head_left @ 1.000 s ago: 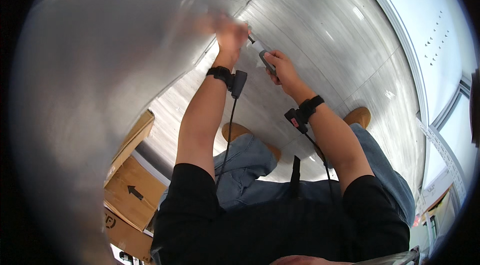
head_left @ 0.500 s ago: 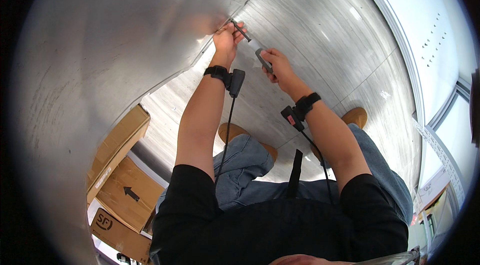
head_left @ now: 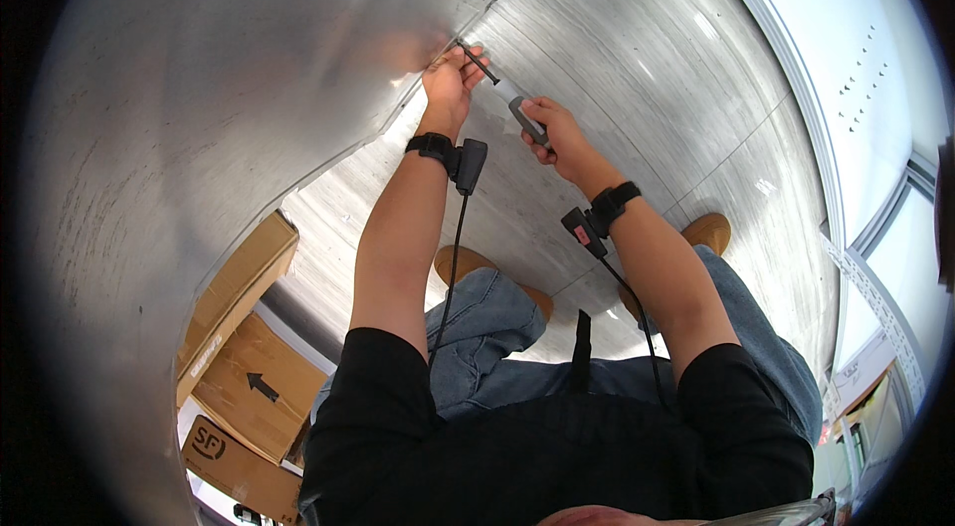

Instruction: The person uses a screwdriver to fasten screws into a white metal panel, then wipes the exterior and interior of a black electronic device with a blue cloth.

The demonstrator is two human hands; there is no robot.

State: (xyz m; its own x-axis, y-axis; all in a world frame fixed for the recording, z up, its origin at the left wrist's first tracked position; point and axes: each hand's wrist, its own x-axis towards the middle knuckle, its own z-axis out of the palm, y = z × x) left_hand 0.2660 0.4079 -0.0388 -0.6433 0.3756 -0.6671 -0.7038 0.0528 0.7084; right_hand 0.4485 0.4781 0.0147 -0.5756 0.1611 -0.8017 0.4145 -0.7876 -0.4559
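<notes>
Grey wood-grain floor (head_left: 617,79) beside a silver metal panel (head_left: 249,79)

Fingers of the right hand (head_left: 559,133) wrap around a grey-handled, dark-shafted screwdriver (head_left: 508,94). The left hand (head_left: 448,93) has fingers partly spread by the shaft; I cannot tell whether they pinch it. Its tip is at the panel's edge.

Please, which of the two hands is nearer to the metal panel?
Left. The left hand is at the edge of the panel; the right hand is farther away, to the panel's right, gripping the tool.
</notes>
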